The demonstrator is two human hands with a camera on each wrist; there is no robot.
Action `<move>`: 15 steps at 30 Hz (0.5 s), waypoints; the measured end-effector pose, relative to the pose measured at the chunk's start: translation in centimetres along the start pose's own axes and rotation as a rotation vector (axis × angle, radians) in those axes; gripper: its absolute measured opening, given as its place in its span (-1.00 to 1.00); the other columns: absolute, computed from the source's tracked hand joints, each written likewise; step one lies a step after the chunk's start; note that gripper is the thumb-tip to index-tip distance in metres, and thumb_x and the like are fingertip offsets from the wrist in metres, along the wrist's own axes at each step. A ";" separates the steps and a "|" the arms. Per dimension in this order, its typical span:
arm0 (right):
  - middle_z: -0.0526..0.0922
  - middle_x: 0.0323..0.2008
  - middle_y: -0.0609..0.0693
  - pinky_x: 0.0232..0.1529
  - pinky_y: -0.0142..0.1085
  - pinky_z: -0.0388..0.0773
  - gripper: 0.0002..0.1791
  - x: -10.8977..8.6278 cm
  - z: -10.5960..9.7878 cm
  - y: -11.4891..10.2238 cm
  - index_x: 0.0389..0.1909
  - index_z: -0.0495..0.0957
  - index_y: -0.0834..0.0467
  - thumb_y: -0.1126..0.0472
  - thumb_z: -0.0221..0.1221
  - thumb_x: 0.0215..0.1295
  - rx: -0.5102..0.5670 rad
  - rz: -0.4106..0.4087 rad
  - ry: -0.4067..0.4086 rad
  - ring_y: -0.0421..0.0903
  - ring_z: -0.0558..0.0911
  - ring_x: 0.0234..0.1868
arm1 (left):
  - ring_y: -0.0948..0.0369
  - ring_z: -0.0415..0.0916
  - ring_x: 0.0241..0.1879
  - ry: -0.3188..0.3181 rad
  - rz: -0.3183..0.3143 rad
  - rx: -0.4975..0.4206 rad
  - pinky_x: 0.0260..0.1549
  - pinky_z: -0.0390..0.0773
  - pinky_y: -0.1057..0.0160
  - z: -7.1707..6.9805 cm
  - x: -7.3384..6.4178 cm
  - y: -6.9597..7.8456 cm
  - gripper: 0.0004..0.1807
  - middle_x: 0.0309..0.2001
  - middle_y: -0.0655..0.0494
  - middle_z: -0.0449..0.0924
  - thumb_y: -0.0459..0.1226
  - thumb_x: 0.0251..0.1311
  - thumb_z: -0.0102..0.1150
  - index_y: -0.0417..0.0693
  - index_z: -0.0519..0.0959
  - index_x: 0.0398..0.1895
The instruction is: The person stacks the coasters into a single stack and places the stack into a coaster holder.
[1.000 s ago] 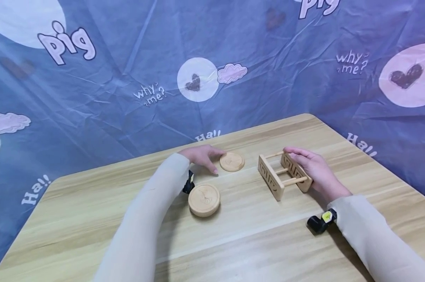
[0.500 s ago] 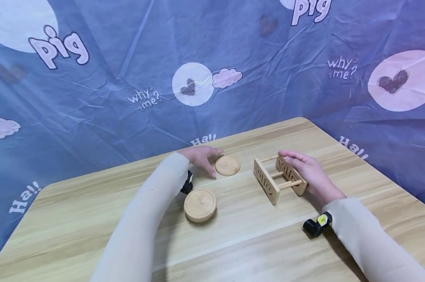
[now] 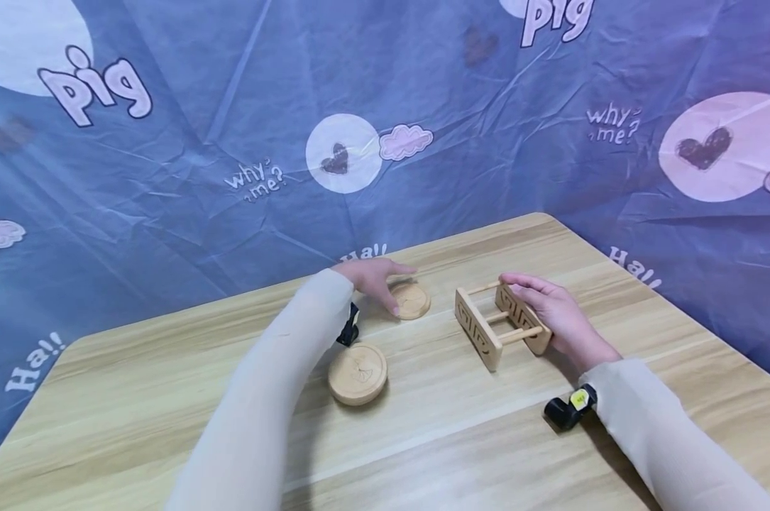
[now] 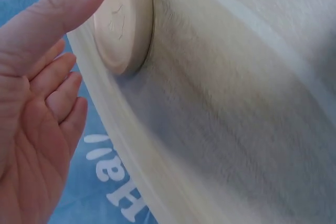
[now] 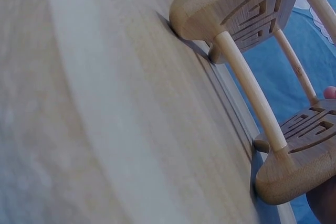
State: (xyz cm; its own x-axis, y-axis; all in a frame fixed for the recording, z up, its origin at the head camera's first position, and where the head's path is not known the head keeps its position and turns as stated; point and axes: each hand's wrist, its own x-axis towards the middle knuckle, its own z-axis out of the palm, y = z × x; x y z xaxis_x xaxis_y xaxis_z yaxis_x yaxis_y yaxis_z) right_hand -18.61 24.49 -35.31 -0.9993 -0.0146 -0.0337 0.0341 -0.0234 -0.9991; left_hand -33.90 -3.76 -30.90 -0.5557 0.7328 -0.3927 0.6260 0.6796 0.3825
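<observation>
My left hand (image 3: pixel 377 278) reaches over a round wooden coaster (image 3: pixel 415 301) near the table's far edge. Its thumb (image 4: pixel 65 14) overlaps the coaster's face in the left wrist view; I cannot tell whether it touches. The fingers stay spread and do not close round it. Closer to me sits a stack of round coasters (image 3: pixel 358 372), its top one engraved with fine lines. My right hand (image 3: pixel 560 311) grips the right side panel of a wooden coaster holder (image 3: pixel 480 328), two cut-out panels joined by several dowels. Much of that hand is out of the right wrist view.
Everything rests on a wood-grain table (image 3: pixel 167 411). A blue printed cloth (image 3: pixel 231 106) hangs behind its far and right edges. Black wrist cameras (image 3: pixel 566 411) are strapped at both sleeves. The coaster stack lies close to the left wrist.
My left hand has moved right, so its thumb and fingers now reach over the far coaster. The right hand keeps its hold on the holder. The head view has shifted slightly.
</observation>
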 end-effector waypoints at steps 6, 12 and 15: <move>0.60 -0.18 -0.35 -0.23 -0.38 0.62 -0.81 -0.1 0.1 -0.1 -0.10 0.57 -0.19 0.09 0.06 0.34 0.001 -0.009 0.002 -0.31 0.59 -0.20 | 0.12 -0.04 0.41 0.003 0.020 -0.015 0.39 -0.07 0.16 0.4 0.4 0.2 0.02 0.42 0.13 0.05 -0.17 -0.15 0.44 0.08 0.08 0.42; 0.57 -0.17 -0.35 -0.22 -0.34 0.62 -0.79 -0.2 0.1 -0.3 -0.07 0.55 -0.19 0.04 0.07 0.33 -0.030 0.010 0.013 -0.29 0.59 -0.20 | 0.15 -0.06 0.41 0.001 0.033 -0.007 0.39 -0.09 0.21 1.0 0.6 -0.3 0.02 0.43 0.16 0.03 -0.14 -0.15 0.44 0.07 0.08 0.42; 0.54 -0.16 -0.41 -0.20 -0.38 0.60 -0.77 -0.3 0.2 -0.4 -0.03 0.53 -0.19 0.01 0.06 0.33 -0.087 0.010 0.024 -0.33 0.57 -0.18 | 0.14 -0.07 0.41 -0.006 0.059 -0.009 0.39 -0.09 0.23 1.2 0.7 -0.5 0.00 0.43 0.14 0.04 -0.16 -0.13 0.44 0.02 0.10 0.42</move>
State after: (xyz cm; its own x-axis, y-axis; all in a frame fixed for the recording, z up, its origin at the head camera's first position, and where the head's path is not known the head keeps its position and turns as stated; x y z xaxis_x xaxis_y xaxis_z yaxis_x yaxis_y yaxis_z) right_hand -18.31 24.36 -34.86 -0.9990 0.0097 -0.0430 0.0435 0.0635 -0.9970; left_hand -33.91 -3.62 -32.38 -0.5148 0.7712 -0.3744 0.6523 0.6358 0.4127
